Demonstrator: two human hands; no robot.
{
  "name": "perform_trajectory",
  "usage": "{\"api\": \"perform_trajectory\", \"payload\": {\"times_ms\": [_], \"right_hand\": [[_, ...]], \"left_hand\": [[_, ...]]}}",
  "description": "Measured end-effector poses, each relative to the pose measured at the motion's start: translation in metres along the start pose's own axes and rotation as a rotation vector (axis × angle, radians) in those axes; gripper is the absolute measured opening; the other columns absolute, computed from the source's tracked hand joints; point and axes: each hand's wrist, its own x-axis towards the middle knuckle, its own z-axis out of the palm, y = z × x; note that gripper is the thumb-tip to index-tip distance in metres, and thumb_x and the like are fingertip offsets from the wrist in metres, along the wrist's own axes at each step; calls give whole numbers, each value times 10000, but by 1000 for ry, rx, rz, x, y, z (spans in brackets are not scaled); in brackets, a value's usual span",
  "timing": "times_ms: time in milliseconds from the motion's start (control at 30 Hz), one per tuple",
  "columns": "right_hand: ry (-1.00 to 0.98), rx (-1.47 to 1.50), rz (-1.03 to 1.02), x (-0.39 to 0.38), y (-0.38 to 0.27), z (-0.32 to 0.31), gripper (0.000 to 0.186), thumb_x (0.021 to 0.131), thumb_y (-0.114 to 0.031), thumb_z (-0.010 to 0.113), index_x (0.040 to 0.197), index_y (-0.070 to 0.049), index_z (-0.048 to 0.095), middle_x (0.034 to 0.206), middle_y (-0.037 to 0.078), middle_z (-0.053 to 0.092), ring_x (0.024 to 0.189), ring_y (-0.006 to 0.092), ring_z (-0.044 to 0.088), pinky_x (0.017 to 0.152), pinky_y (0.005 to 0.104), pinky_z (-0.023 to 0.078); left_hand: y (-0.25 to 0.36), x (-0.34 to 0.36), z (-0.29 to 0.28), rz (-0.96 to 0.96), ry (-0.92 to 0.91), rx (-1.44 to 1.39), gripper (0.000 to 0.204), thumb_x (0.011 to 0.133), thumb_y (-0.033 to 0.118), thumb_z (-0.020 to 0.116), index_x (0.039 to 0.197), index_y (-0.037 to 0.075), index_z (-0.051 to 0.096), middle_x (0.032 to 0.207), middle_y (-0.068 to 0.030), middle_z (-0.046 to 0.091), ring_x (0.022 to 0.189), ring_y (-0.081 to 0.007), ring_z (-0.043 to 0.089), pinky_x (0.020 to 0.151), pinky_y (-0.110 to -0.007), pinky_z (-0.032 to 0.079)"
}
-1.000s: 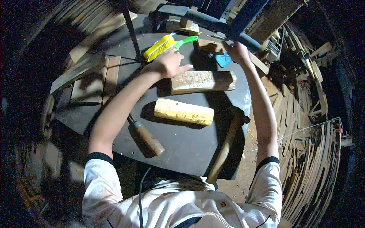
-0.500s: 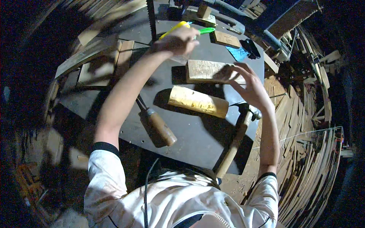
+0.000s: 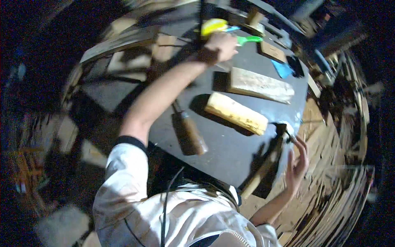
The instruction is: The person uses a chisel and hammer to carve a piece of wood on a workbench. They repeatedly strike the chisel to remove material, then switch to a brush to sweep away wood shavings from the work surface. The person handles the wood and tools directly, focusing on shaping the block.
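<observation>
Left hand [image 3: 222, 46] has moved up to 12 o'clock, fingers curled on the yellow-green brush [image 3: 224, 29]; right hand [image 3: 297, 164] has withdrawn to 4 o'clock, fingers spread, beside the hammer [image 3: 267, 162] at the counter [image 3: 230, 148] edge; blue packet [image 3: 283, 68] at 1 o'clock.

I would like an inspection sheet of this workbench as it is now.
Surface: dark worktop, bare in front.
Job's things: yellow brush with green handle; hammer at the right edge.
Clutter: two wood blocks, chisel, blue piece.
Grippers: left hand closed at the brush; right hand open beside the hammer.
Cables: dark cord over the shirt.
Surroundings: wood strips on the right.
</observation>
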Motion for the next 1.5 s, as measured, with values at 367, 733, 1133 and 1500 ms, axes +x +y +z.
{"api": "perform_trajectory", "payload": {"times_ms": [367,733,1133,1500], "right_hand": [[123,121,179,-63,42,-17,309,1027,-166,526,1255,27,606,1314,110,606,1228,193,538,1052,325,387],[177,336,89,-68,-14,26,370,1024,-161,528,1334,41,542,1326,153,591,1264,231,531,1098,362,363],[193,1069,24,-77,9,68,585,996,-454,561,1343,16,545,1146,76,593,993,144,563,860,300,449],[385,763,36,-83,-22,57,206,1021,-166,578,1072,21,645,893,44,649,735,84,579,659,233,450]], "left_hand": [[24,-17,-2,32,498,72,515,635,284,717,1015,-55,641,994,-214,646,1002,-336,578,888,-447,463],[113,-185,-66,432,675,-177,772,636,181,833,1295,-93,537,1141,-204,601,1004,-346,597,951,-414,495],[172,-276,-23,623,443,-549,886,684,197,840,1445,-5,434,1189,-189,601,1080,-348,596,957,-425,505],[-4,-285,-51,-365,586,-94,272,819,230,798,919,11,671,841,-136,662,756,-257,670,698,-358,540]]}}
